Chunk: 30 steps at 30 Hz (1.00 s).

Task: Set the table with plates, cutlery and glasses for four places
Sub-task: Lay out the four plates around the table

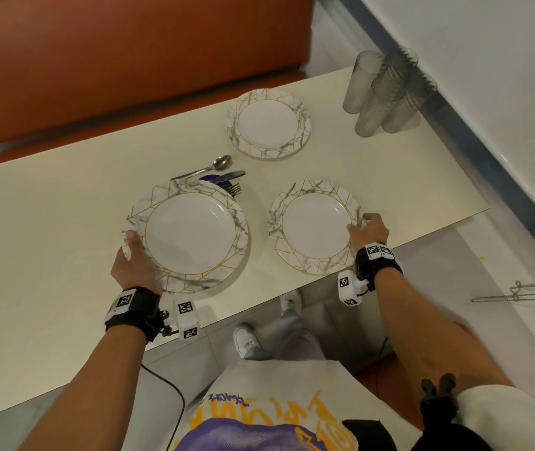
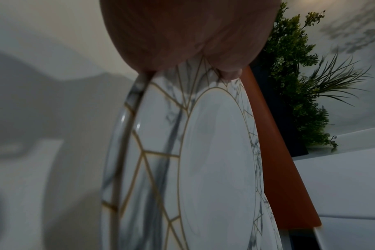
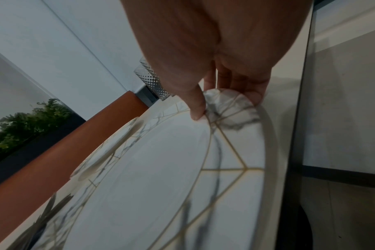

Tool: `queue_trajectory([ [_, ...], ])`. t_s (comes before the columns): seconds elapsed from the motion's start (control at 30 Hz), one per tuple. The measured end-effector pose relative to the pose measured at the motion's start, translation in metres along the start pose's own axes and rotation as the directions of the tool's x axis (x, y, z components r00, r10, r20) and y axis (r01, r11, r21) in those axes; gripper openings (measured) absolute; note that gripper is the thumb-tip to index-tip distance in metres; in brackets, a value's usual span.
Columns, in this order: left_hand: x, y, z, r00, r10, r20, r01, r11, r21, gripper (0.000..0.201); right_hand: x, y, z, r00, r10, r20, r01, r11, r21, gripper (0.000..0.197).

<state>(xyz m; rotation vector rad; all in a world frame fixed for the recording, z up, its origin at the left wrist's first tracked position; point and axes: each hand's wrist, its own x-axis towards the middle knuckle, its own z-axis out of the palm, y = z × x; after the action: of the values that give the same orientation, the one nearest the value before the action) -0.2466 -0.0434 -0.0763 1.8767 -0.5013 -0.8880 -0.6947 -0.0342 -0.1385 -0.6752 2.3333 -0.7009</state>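
One plate (image 1: 269, 123) is set; her left hand (image 1: 134, 265) grips the remaining stack (image 1: 191, 236), her right hand (image 1: 368, 229) pinches a second plate (image 1: 313, 227), while cutlery (image 1: 217, 172) and glasses (image 1: 386, 92) wait.

Four plates (image 1: 269, 125), four glasses (image 1: 383, 92), one spoon (image 1: 207, 169), one knife (image 1: 230, 175), one fork (image 1: 235, 189)

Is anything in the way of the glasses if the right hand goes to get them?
Nothing visible. The right hand pinches the near right plate, and bare table lies between it and the glasses at the far right corner.
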Motion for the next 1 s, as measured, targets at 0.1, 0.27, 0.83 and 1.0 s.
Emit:
queue_trajectory([
  [0.1,-0.002,0.002,-0.001,1.000,-0.020,-0.006,0.019,1.000,-0.021,0.049,-0.004,-0.005,-0.001,1.000,-0.001,-0.013,0.000,0.995,-0.103,0.053],
  [0.27,-0.005,0.008,-0.002,0.997,-0.061,0.039,0.063,0.996,-0.068,0.054,-0.026,-0.038,0.001,0.986,-0.155,-0.053,0.122,0.909,-0.399,0.048],
  [0.83,0.008,0.041,-0.037,0.980,-0.200,-0.014,0.193,0.961,-0.195,0.073,-0.129,-0.228,0.142,0.542,-0.548,0.638,0.741,0.670,-0.054,0.038],
  [1.0,0.032,0.047,-0.068,0.934,-0.278,-0.225,0.221,0.943,-0.249,0.062,-0.112,-0.283,0.182,0.570,-0.568,0.594,0.697,0.717,0.018,0.041],
])
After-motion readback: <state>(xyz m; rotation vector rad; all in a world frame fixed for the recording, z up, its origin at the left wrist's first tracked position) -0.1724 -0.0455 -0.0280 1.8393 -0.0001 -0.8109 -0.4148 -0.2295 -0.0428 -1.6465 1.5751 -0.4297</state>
